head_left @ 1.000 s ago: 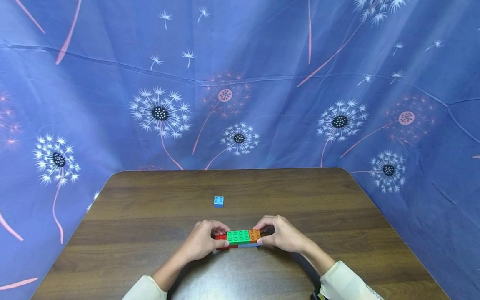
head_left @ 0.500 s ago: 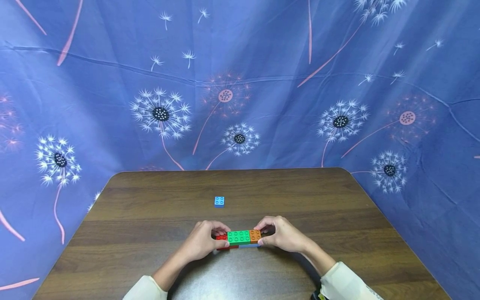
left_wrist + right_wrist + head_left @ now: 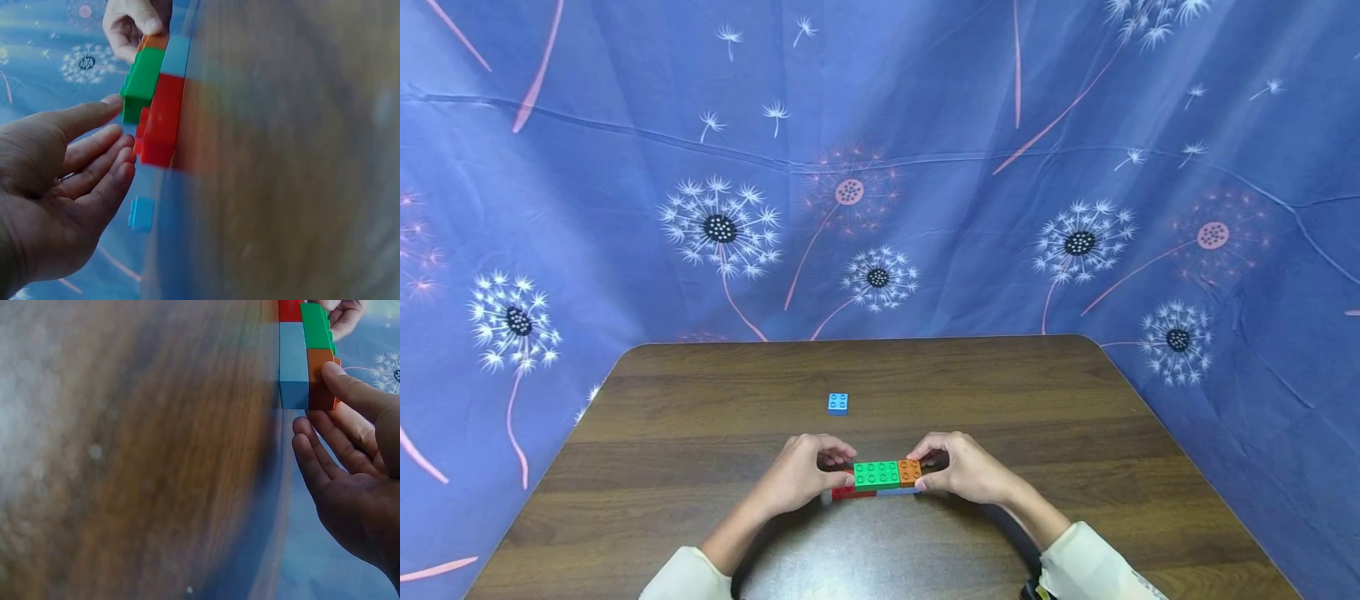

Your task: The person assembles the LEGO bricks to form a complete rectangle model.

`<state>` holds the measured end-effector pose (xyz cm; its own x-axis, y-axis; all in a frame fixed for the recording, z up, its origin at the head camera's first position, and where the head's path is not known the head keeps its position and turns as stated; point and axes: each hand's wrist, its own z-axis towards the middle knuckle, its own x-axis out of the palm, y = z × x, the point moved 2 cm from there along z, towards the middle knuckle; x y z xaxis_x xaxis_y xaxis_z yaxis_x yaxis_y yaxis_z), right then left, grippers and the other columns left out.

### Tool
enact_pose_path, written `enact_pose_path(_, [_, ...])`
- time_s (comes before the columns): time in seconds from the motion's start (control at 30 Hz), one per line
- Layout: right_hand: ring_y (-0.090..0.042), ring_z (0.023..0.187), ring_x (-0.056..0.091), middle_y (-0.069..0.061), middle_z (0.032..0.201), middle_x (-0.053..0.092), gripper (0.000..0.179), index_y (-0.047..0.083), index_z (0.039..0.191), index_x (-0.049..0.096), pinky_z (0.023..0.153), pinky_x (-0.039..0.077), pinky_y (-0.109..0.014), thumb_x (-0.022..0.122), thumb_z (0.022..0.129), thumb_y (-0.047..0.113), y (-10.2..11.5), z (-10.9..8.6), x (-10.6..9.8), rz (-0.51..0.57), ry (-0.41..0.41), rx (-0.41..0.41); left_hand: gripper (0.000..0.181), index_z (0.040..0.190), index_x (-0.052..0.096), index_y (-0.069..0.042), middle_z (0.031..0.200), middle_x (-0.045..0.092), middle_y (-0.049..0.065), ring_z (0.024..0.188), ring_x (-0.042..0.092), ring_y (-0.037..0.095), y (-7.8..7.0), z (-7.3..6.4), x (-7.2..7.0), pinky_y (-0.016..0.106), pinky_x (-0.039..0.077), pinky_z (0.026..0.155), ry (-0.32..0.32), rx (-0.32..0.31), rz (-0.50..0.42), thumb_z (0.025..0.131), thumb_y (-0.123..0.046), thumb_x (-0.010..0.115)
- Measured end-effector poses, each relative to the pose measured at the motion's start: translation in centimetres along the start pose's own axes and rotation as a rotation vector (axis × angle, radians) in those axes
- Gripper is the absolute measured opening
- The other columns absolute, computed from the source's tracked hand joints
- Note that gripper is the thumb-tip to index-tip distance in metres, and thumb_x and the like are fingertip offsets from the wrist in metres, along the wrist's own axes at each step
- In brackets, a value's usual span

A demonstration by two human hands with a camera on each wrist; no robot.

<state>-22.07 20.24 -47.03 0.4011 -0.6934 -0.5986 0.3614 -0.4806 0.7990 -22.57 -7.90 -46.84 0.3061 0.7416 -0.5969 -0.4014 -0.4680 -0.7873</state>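
Note:
A two-layer block assembly stands on the table: a green brick (image 3: 876, 474) and an orange brick (image 3: 909, 472) on top, a red brick (image 3: 164, 122) and a light blue brick (image 3: 292, 362) below. My right hand (image 3: 967, 468) pinches the orange brick at the right end, thumb on its near side. At the other end, my left hand (image 3: 801, 473) hovers over the bare red studs, its fingers extended and apart from the red brick. Its thumb tip lies close to the green brick's end; whether they touch I cannot tell.
A small blue brick (image 3: 838, 404) lies farther back on the wooden table (image 3: 715, 400). Behind the table's far edge hangs a blue cloth (image 3: 955, 250) printed with dandelions. A dark object (image 3: 1033, 592) shows beside the right sleeve.
My left hand has loosened from the red end and lifted slightly up and left, uncovering more of the red brick. The right hand and the assembly have stayed in place.

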Motion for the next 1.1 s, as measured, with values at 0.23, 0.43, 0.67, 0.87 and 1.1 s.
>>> enact_pose_path(0.23, [-0.018,0.094,0.070,-0.004,0.102,0.074,0.028,0.012,0.108,0.074,0.082,0.057,-0.024,0.086,0.083,0.013,-0.3,-0.1,-0.1,0.017,0.010,0.022,0.028,0.108,0.077,-0.007,0.101,0.079,0.004,0.091,0.074,0.017,0.8,0.6,-1.7,0.026,0.057,0.081,-0.071,-0.017,0.024,0.084,-0.016,0.085])
enact_pose_path(0.43, [-0.009,0.095,0.068,-0.009,0.105,0.075,0.032,0.006,0.110,0.073,0.088,0.057,-0.026,0.086,0.082,0.012,-0.8,0.0,0.0,0.066,0.017,0.028,0.023,0.107,0.076,-0.005,0.098,0.079,0.006,0.085,0.071,0.010,1.6,1.3,-2.7,0.023,0.057,0.077,-0.083,-0.032,-0.021,0.086,-0.012,0.082])
enact_pose_path(0.67, [-0.010,0.097,0.067,-0.011,0.107,0.074,0.033,0.005,0.112,0.072,0.089,0.057,-0.025,0.085,0.083,0.012,-1.0,0.1,0.1,0.109,0.031,0.038,0.023,0.109,0.075,-0.001,0.100,0.079,0.009,0.086,0.071,0.011,2.3,2.2,-3.4,0.021,0.057,0.077,-0.097,-0.054,-0.069,0.088,-0.009,0.080])
enact_pose_path(0.87, [-0.010,0.098,0.067,-0.011,0.109,0.074,0.033,0.005,0.113,0.072,0.091,0.057,-0.026,0.085,0.083,0.012,-1.1,0.1,0.0,0.116,0.034,0.040,0.024,0.110,0.075,-0.001,0.097,0.079,0.007,0.086,0.071,0.012,2.9,2.9,-3.6,0.021,0.057,0.076,-0.109,-0.077,-0.090,0.088,-0.010,0.080])
enact_pose_path(1.1, [-0.009,0.099,0.067,-0.011,0.110,0.074,0.033,0.005,0.114,0.072,0.093,0.058,-0.030,0.084,0.084,0.013,-1.0,0.0,0.1,0.110,0.036,0.031,0.030,0.113,0.074,-0.001,0.101,0.078,0.013,0.088,0.072,0.013,3.6,3.5,-3.8,0.020,0.056,0.078,-0.141,-0.109,-0.111,0.086,-0.010,0.083])
